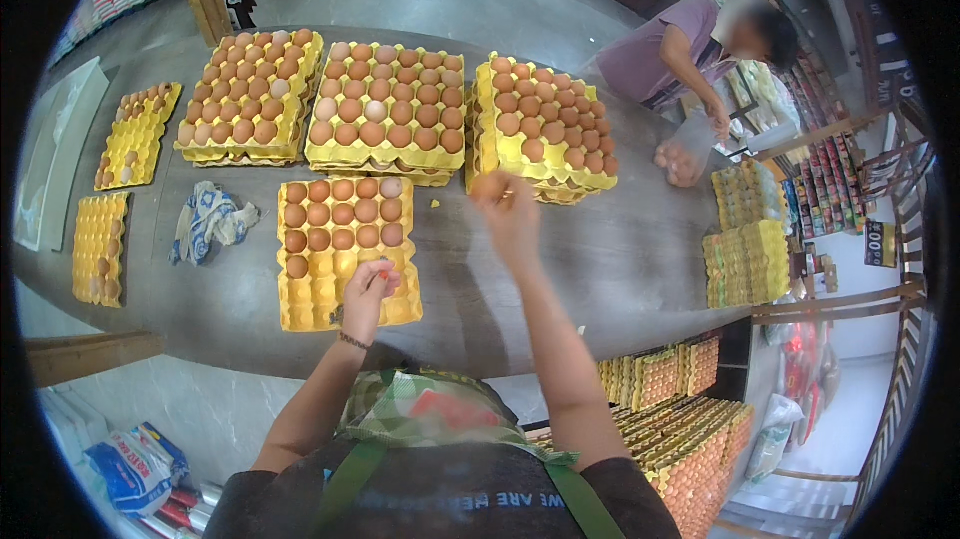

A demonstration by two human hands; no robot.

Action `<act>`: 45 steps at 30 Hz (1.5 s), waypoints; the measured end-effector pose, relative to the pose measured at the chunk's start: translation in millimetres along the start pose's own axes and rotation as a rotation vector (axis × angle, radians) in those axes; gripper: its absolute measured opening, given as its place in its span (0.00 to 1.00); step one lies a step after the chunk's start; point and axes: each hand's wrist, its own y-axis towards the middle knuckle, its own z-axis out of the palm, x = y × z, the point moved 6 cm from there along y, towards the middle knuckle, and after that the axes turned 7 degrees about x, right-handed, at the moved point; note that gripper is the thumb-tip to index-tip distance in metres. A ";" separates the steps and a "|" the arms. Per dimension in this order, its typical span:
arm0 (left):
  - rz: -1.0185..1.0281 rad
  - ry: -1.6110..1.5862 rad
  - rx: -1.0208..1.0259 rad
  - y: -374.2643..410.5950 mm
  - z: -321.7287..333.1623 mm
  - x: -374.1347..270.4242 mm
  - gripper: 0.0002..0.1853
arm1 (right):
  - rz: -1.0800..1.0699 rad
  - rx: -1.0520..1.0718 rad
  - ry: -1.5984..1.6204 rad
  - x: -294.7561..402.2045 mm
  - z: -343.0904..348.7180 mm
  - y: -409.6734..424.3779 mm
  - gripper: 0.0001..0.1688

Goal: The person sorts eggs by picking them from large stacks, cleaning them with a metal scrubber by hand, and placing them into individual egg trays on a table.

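Observation:
My right hand [510,213] holds a brown egg [489,187] just in front of the right stack of filled egg trays [491,156]. Over the lower cups of a partly filled yellow egg tray [304,306] is my left hand [367,291], its fingers curled; a small red spot shows at the fingertips, and whether they hold anything is unclear. Brown eggs fill the upper rows of that tray, with one egg at the left of the row below. Behind it stand the middle stack [386,156] and the left stack [247,141], both topped with eggs.
A crumpled blue-and-white cloth [214,220] lies left of the near tray. Two partly filled trays [142,138] [90,239] are at the far left. On the right, a person [660,51] holds a plastic bag of eggs [682,164] near stacked trays [746,265].

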 end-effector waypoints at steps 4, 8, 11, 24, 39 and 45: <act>0.037 0.119 -0.001 -12.7 -24.6 28.1 0.08 | 0.051 -0.110 -0.567 -14.0 -45.0 72.2 0.19; 0.040 0.190 -0.006 -25.8 -36.7 30.2 0.09 | -0.023 0.014 -0.737 -30.5 -41.2 97.0 0.15; 0.115 0.217 -0.021 -27.2 -53.1 35.7 0.06 | -0.012 -0.193 -0.732 -52.2 -56.6 109.8 0.11; 0.502 1.171 -0.195 -41.5 -28.0 -23.1 0.21 | -0.240 -0.498 -0.725 -54.4 -62.8 74.5 0.08; 0.557 1.450 -0.098 -32.7 -39.8 11.6 0.25 | -0.414 0.496 -0.688 -2.4 215.5 -25.6 0.17; 0.488 1.496 -0.059 -31.5 -45.4 26.0 0.24 | -0.543 0.529 -0.563 43.3 246.2 -38.5 0.20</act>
